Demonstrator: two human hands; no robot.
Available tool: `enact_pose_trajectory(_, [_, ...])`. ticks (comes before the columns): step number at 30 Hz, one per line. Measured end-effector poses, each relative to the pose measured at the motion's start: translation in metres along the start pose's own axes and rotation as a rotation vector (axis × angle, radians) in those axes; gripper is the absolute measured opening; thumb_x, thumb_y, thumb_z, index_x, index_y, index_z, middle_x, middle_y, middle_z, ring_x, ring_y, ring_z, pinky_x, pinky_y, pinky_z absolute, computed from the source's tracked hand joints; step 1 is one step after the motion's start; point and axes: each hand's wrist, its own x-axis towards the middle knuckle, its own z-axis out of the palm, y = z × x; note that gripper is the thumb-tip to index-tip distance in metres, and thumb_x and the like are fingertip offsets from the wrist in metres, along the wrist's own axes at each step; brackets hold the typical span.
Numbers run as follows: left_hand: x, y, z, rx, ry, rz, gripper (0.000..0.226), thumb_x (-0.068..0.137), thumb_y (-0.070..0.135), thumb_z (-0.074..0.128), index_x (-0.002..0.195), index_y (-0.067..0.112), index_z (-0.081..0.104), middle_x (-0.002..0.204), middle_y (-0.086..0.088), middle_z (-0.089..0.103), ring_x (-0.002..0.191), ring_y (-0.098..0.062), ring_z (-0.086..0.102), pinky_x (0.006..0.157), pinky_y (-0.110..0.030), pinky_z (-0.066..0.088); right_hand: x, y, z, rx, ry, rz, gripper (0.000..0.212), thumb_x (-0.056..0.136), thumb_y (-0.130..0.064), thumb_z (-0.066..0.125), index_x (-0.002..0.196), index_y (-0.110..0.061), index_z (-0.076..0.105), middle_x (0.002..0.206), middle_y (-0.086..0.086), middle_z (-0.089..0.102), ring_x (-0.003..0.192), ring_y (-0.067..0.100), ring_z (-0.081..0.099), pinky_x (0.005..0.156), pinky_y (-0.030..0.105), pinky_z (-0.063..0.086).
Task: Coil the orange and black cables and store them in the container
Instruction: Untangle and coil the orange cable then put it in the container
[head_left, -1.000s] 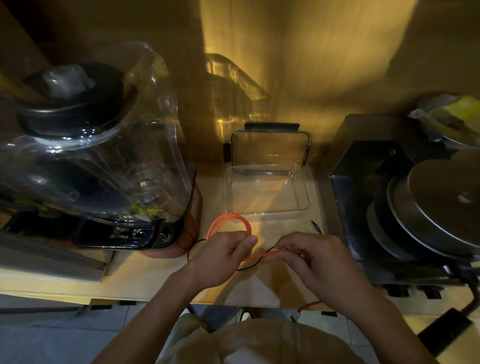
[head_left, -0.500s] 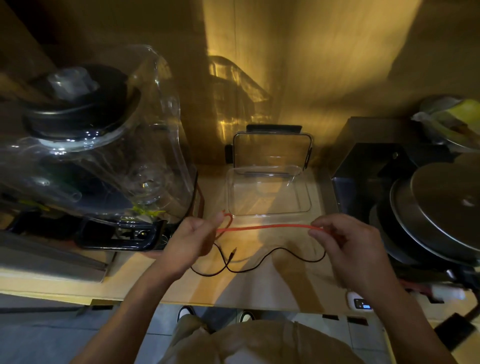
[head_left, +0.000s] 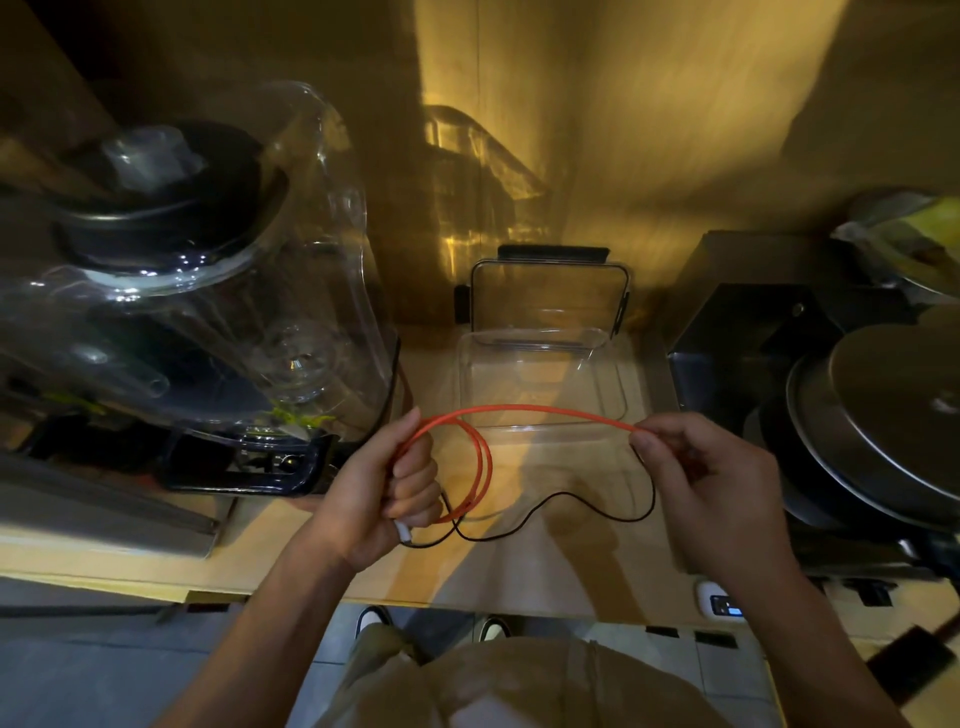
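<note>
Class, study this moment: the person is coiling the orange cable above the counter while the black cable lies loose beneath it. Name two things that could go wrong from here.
1. The orange cable loops hang right over the loose black cable by the left hand; the two could tangle or get wound together.
2. The right hand only pinches the orange cable, stretched in front of the clear container; a slip could let the coil spring open.

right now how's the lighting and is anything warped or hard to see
Head view: dim, warm yellow light, brightest on the back wall; fisheye bends the counter edge; glare spots on the blender jar; the orange cable reads clearly, the black cable thin but visible.
</note>
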Motion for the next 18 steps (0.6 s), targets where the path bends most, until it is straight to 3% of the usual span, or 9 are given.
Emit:
enact_pose_trajectory(5, [-0.0021, -0.0039, 0.0043, -0.032, -0.012, 0.029, 0.045, 0.080, 0.036, 0.078, 0.059, 0.016, 0.044, 0.045, 0.003, 0.020, 0.034, -0.009, 0.017, 0.038, -0.018, 0.017, -0.0023, -0.0011, 0.0044, 0.031, 0.012, 0.007, 0.006, 0.088, -0.021, 0.065, 0.092, -0.025, 0.068, 0.065, 0.001, 0.066, 0.067, 0.017, 0.062, 0.054, 0.020, 0.048])
enact_pose_trajectory(11, [0.0005, -0.0056, 0.0081, -0.044, -0.011, 0.062, 0.044, 0.084, 0.040, 0.073, 0.062, 0.015, 0.045, 0.047, 0.003, 0.020, 0.033, -0.006, 0.023, 0.035, -0.016, 0.024, -0.0047, -0.0028, 0.0054, 0.041, -0.016, 0.007, 0.006, 0.088, -0.028, 0.063, 0.090, -0.028, 0.069, 0.061, 0.000, 0.062, 0.059, 0.019, 0.060, 0.052, 0.030, 0.048])
enact_pose_trajectory(15, [0.0016, -0.0041, 0.0073, -0.205, -0.154, 0.039, 0.041, 0.096, 0.039, 0.057, 0.065, 0.014, 0.048, 0.048, 0.004, 0.024, 0.036, -0.008, 0.022, 0.037, -0.019, 0.027, -0.0061, -0.0035, 0.0034, 0.040, -0.034, -0.007, 0.008, 0.087, -0.031, 0.062, 0.093, -0.031, 0.068, 0.066, -0.003, 0.061, 0.060, 0.015, 0.059, 0.051, 0.022, 0.046])
enact_pose_trajectory(18, [0.0036, -0.0018, 0.0043, -0.388, -0.280, 0.049, 0.048, 0.104, 0.043, 0.036, 0.069, 0.013, 0.049, 0.050, 0.003, 0.028, 0.040, -0.010, 0.027, 0.043, -0.023, 0.024, -0.0068, 0.0013, 0.0014, 0.022, -0.049, 0.003, 0.012, 0.086, -0.028, 0.066, 0.097, -0.030, 0.068, 0.067, -0.006, 0.063, 0.061, 0.014, 0.062, 0.056, 0.027, 0.051])
